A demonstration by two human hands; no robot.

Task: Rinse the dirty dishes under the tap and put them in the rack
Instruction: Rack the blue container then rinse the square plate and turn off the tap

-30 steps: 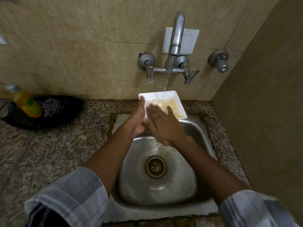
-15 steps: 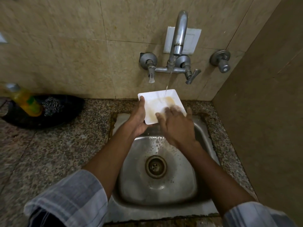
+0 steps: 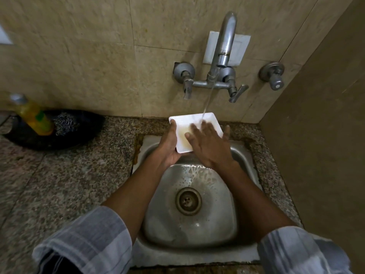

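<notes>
My left hand (image 3: 167, 147) grips the white plate (image 3: 184, 123) by its left edge, tilted over the sink (image 3: 197, 252) under the running tap (image 3: 225, 46). My right hand (image 3: 209, 145) lies flat on it, fingers (image 3: 194, 129) spread wide, rubbing. A yellowish smear is on the plate, so rinsing isn't finished, and no rack is in sight. Speckled stone tabletop (image 3: 69, 175), beige tiled wall, a soap bottle (image 3: 33, 115) at left.
</notes>
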